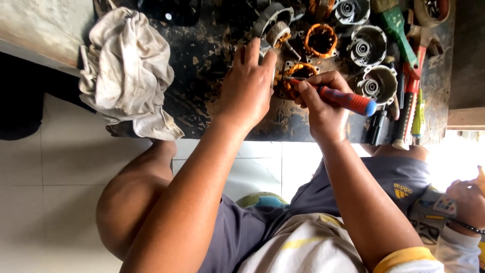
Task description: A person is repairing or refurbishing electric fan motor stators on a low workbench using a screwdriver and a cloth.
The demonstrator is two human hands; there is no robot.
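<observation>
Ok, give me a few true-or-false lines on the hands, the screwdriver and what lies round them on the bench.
1. The right hand holds a screwdriver with a red and blue handle. True.
2. The left hand holds the rag. False: the crumpled rag lies apart at the bench's left end; the left hand rests by the stator.
3. The screwdriver tip points at the stator with orange windings. True.
4. Grey round housings lie to the right of the stator. True.
5. The bench top is clean and white. False: it is dark and stained.
</observation>
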